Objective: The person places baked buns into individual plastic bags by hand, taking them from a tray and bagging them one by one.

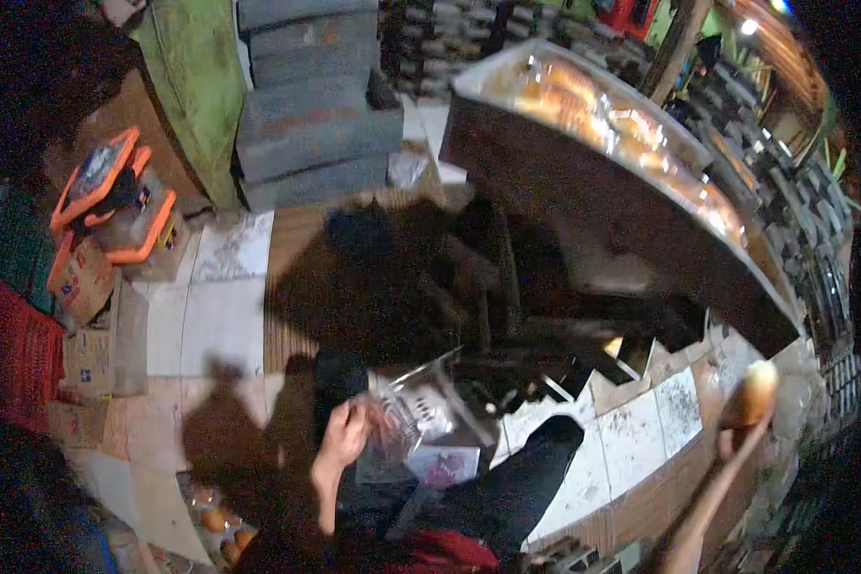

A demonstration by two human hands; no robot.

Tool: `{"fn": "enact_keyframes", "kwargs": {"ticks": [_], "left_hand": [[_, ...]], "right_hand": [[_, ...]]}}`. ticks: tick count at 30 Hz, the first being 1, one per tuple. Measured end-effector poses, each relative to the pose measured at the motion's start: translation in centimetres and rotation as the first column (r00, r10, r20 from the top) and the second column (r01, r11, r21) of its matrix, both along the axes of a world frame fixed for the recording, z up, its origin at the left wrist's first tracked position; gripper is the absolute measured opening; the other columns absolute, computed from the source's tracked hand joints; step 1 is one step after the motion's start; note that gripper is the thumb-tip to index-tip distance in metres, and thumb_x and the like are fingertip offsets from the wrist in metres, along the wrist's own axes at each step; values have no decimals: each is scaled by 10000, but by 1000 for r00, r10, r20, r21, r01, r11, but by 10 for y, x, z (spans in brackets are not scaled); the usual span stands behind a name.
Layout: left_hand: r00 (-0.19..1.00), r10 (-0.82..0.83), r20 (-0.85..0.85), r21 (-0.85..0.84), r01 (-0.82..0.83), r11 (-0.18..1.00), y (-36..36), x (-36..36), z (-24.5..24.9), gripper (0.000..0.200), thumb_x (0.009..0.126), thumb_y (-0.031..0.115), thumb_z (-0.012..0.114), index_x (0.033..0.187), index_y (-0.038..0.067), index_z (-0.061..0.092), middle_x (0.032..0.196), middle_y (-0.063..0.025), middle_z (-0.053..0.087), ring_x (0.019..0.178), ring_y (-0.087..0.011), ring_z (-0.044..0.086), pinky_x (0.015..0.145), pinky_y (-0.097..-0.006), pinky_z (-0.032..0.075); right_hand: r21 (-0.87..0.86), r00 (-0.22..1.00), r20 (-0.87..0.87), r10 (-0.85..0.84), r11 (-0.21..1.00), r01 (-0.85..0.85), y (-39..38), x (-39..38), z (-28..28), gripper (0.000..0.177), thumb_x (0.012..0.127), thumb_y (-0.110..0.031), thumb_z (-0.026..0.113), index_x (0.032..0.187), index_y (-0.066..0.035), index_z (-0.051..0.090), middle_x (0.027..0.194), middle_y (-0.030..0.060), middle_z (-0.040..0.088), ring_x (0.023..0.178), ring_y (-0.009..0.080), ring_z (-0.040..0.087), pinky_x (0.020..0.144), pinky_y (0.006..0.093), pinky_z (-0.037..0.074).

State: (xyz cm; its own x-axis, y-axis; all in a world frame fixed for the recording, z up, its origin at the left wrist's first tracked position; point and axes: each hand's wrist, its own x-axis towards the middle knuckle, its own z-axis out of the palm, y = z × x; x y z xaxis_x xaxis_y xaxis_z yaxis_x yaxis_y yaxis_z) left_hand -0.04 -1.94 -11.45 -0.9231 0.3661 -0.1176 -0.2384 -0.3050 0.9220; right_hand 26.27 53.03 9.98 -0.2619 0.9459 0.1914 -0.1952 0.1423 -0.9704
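Observation:
Above my lap, my left hand (346, 435) is closed on the edge of a clear plastic bag (426, 407) with printing on it. The bag hangs to the right of my fingers, and it looks flat. A second printed piece, pale with a dark red mark (445, 466), lies just below it on my lap. Far out to the right, my right hand (737, 442) grips a golden-brown bread roll (756, 394) from below, the roll's pale end pointing up. My right fingers are partly hidden by the roll.
A long dark-sided box (603, 191) filled with shiny wrapped breads (584, 105) stands ahead. Grey stacked crates (316, 105) are at the back. Left are orange-rimmed containers (115, 215), cardboard boxes (91, 359) and a red crate (19, 359). Packed rolls (215, 519) lie at lower left.

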Motion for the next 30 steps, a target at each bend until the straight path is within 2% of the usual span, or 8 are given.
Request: {"fn": "enact_keyframes", "kwargs": {"ticks": [7,12,13,17,19,24,27,30], "left_hand": [[858,-454,-240,-259,394,882,18,-10,48,206,895,166,455,879,-23,537,801,-85,605,775,-172,596,715,-305,484],[810,-576,-116,-421,485,767,21,-8,22,147,838,88,545,949,-9,547,851,-62,607,801,-106,578,723,-235,456],[773,-593,-226,-434,465,772,26,0,23,249,828,106,568,1045,7,497,922,-60,593,849,-108,564,739,-240,449],[850,-504,-157,-373,421,827,33,28,34,496,808,87,591,1220,34,319,1116,-106,466,940,-136,491,775,-247,416],[895,186,-405,-555,-402,728,37,28,54,522,808,84,585,1237,30,292,1159,-109,422,948,-132,464,789,-248,406],[942,146,302,232,-221,947,69,58,61,483,902,264,432,1309,159,195,1230,-68,328,899,-146,469,779,-307,437],[700,-335,630,488,-21,873,71,43,52,677,844,292,538,1350,140,115,1255,-92,364,1054,-189,438,877,-325,405],[978,-143,151,134,123,983,76,84,86,732,832,321,512,1374,110,67,1371,-94,206,1190,-187,327,933,-303,357]], "right_hand": [[-677,886,-302,351,575,-459,-212,-79,-131,425,822,-409,512,1118,-104,514,1058,89,572,927,220,578,775,389,489],[-532,500,-48,865,401,-745,-259,-118,-119,532,811,-389,556,1221,-107,368,1201,71,435,1087,227,449,873,365,425],[-398,366,427,827,535,-745,-279,-126,-103,565,746,-207,673,1203,-75,368,1145,75,458,1048,189,451,887,330,401],[-480,431,291,854,520,-706,-321,-121,-138,548,726,-103,675,1166,7,368,1125,125,461,1035,178,458,889,315,380],[-489,770,-7,638,669,-559,-326,-128,-148,523,756,-141,655,1165,0,361,1059,102,494,978,178,495,839,294,412],[-80,445,390,806,511,-856,-369,-113,-143,603,769,-191,617,1249,7,309,1191,222,424,1105,304,433,928,397,345],[211,418,499,759,362,-908,-402,-126,-137,730,729,-253,631,1298,12,259,1317,316,236,1244,422,235,1020,478,183],[131,399,457,795,383,-914,-373,-147,-124,982,641,-491,678,1314,29,186,1325,296,224,1226,428,264,1001,482,224]]}}
